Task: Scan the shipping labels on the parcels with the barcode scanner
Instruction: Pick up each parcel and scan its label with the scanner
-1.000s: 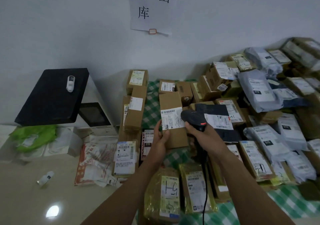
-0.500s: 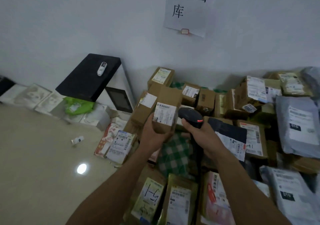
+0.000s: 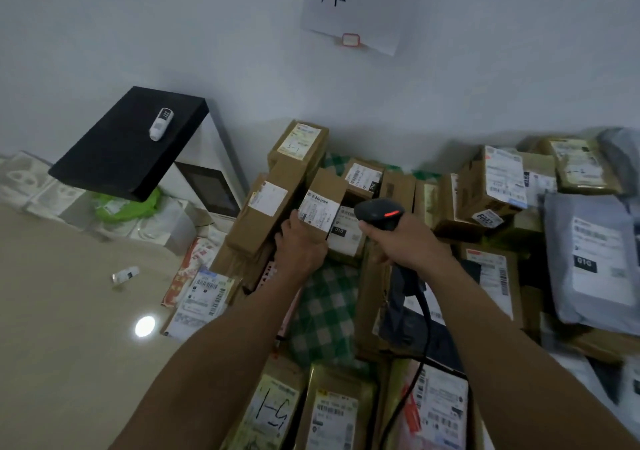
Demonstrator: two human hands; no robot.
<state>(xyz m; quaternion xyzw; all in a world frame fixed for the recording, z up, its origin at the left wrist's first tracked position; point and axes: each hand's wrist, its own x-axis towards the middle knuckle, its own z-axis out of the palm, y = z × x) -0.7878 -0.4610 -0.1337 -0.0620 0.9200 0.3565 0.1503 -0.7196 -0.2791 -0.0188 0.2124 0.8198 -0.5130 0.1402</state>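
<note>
L hand grips labelled cardboard box, fingers curled round it, just beyond green check cloth. R hand wraps barcode scanner grip, beyond cloth's right corner.

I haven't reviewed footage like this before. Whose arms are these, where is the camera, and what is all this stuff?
There is no machine here. The two bare arms belong to a person, and the camera sits on their head, looking forward and down, so every picture is that person's own view. The left hand grips a small cardboard box with its white shipping label facing the camera. The right hand holds a black barcode scanner with a red light showing on it. Around them lie many labelled parcels, among them a grey mailer bag, partly on a green checked cloth. A paper sign hangs on the wall.
</note>
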